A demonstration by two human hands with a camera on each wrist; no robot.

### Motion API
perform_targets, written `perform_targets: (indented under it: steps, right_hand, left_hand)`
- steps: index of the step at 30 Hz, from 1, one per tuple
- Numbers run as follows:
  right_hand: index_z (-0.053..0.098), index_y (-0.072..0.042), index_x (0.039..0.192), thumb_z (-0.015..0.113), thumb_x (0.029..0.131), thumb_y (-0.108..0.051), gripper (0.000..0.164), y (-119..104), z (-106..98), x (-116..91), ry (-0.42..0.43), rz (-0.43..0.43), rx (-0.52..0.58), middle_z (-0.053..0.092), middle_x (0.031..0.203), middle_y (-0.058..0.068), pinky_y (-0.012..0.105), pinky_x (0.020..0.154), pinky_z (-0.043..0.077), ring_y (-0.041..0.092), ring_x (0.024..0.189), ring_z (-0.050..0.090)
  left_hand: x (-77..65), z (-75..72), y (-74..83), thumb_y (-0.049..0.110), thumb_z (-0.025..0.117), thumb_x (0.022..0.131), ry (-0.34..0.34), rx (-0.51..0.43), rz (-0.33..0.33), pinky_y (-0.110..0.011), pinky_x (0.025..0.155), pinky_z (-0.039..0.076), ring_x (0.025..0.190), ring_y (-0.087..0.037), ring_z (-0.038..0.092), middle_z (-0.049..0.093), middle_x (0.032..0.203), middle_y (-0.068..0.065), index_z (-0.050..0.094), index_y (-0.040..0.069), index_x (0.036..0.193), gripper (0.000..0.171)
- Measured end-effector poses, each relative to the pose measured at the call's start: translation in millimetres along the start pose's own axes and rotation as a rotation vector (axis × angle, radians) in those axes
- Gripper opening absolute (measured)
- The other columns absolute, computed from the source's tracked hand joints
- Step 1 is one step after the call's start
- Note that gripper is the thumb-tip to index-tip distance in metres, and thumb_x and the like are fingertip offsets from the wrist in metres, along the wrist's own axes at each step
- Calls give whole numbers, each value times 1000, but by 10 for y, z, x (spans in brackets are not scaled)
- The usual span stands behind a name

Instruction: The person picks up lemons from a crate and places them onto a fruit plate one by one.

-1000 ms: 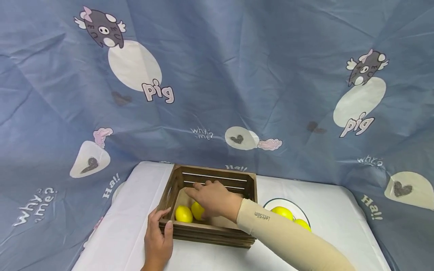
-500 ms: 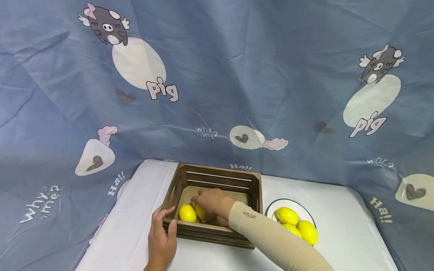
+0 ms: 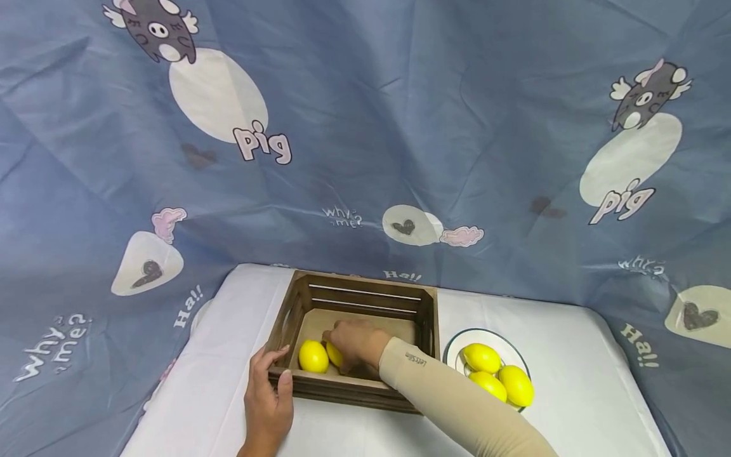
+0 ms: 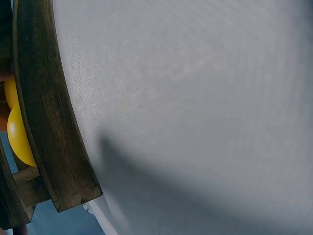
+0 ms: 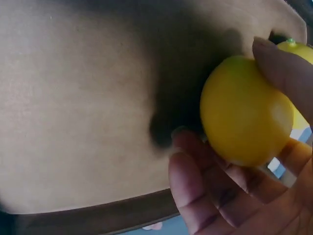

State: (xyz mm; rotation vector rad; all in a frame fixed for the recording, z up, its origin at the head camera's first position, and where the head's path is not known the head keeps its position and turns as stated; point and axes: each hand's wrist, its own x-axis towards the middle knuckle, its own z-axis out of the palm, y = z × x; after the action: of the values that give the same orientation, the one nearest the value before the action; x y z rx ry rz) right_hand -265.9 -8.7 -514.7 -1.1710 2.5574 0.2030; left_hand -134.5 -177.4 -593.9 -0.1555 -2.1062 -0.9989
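The right hand (image 3: 355,343) is reaching down inside the wooden crate (image 3: 365,304), its grip curling round a lemon (image 5: 242,111) just above the crate floor; a second lemon (image 3: 313,356) is lying just beside it. The left hand (image 3: 268,400) is gripping the crate's near-left corner on the white counter (image 3: 571,368); three more lemons are sitting on a plate (image 3: 454,346) just right of the crate.

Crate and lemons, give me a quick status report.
Right hand holds a lemon inside the crate. Left hand grips its near corner. Nothing in the way.
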Motion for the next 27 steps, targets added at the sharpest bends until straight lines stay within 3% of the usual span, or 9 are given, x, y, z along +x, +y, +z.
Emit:
perform_targets:
  steps: [7, 14, 18, 27]
  right_hand:
    - [68, -22, 114, 94, 75, -38, 50, 5, -22, 4, 5, 18, 7, 63, 86, -5, 25, 65, 51, 9, 76, 56]
    - [63, -24, 133, 92, 75, -33, 65, 80, -115, -8, 47, 99, 130, 61, 109, 3, 34, 74, 53, 17, 90, 58]
    - [61, -28, 139, 92, 77, -34, 70, 119, -156, -20, 79, 104, 159, 61, 123, 6, 38, 80, 54, 20, 101, 61]
    - [54, -25, 148, 89, 80, -38, 78, 178, -202, -38, 113, 104, 221, 63, 125, 3, 35, 80, 52, 20, 109, 60]
  left_hand:
    - [-10, -26, 11, 20, 54, 107, 10, -8, -1, -19, 117, 26, 131, -32, 51, 63, 127, -17, 51, -4, 131, 34]
    - [0, -14, 0, 18, 56, 106, 2, -16, 2, -19, 117, 26, 130, -32, 52, 63, 129, -17, 51, -6, 131, 35]
    - [0, -5, -17, 21, 55, 107, 4, -5, 4, -19, 117, 26, 130, -33, 52, 63, 127, -16, 51, -5, 131, 35]
    - [-18, -7, -28, 17, 56, 105, -5, 0, -13, -17, 116, 26, 128, -31, 53, 62, 130, -16, 51, -5, 132, 35]
